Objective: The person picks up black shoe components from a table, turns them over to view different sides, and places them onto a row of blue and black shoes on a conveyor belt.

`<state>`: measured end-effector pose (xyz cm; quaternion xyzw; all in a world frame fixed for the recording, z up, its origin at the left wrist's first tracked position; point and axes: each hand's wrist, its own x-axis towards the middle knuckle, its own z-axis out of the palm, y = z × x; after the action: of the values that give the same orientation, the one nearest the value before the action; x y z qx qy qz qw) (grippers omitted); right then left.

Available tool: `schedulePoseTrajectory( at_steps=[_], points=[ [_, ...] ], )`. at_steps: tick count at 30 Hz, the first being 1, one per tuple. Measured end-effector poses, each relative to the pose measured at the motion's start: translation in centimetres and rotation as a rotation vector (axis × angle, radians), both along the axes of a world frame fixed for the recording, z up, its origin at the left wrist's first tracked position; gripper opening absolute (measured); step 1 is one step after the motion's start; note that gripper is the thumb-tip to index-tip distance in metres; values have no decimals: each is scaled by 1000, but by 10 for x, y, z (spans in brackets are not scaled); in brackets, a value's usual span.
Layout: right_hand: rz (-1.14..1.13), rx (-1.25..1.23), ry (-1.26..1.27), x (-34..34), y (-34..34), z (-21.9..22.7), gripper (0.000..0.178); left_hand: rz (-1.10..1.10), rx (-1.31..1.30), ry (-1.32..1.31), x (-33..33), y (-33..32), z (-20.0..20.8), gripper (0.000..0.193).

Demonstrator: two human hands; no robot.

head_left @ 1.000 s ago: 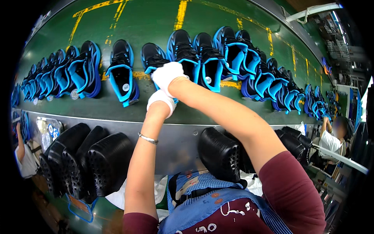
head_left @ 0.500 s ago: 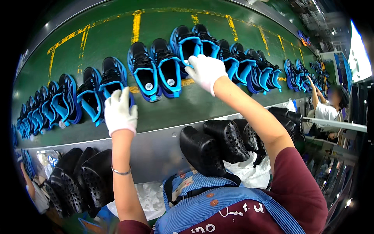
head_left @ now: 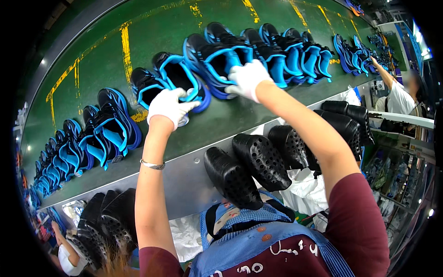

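Note:
Black sneakers with blue linings stand in a row on a green surface. My left hand, in a white glove, is at the heels of a middle pair, with its fingers curled over the rim of the left sneaker and its thumb near the right sneaker. This pair leans over, and the glove hides part of the heels. Also gloved, my right hand grips the heel of a sneaker just to the right. A second sneaker stands against that one, behind my fingers.
More sneakers run off to the left, and others to the right. Black perforated shoe lasts hang along the metal edge near me; more lasts are at lower left. A co-worker reaches in at far right.
My left hand has gone from a sneaker on the left to the middle pair, which now leans. My right hand stays at its sneaker, whose pair now sits closer. The view has shifted.

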<state>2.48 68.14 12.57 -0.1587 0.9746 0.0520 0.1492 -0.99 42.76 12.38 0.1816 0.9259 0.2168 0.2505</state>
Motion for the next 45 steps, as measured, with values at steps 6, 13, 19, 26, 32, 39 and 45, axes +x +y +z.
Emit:
schedulePoseTrajectory(
  at_steps=[6, 13, 19, 26, 32, 39, 45],
  points=[
    [-161, 52, -65, 35, 70, 10, 39, -5, 127, -245, -21, 22, 56, 44],
    [-70, -242, 169, 88, 89, 28, 33, -57, 99, -196, -21, 24, 43, 57],
    [-288, -324, 79, 176, 82, 111, 23, -128, -23, -63, 11, 42, 33, 61],
    [-61, -599, 200, 239, 23, 148, 28, -10, -102, 258, 92, 33, -17, 57],
    [171, -526, 56, 267, -28, 128, 60, 287, 240, 317, 154, 5, 17, 48],
    [262, -425, 61, 266, -41, 100, 54, 517, 262, 178, 236, -29, 7, 40],
    [335, -514, 13, 259, -35, 109, 45, 619, 454, 0, 270, -31, 9, 37]
  ],
)
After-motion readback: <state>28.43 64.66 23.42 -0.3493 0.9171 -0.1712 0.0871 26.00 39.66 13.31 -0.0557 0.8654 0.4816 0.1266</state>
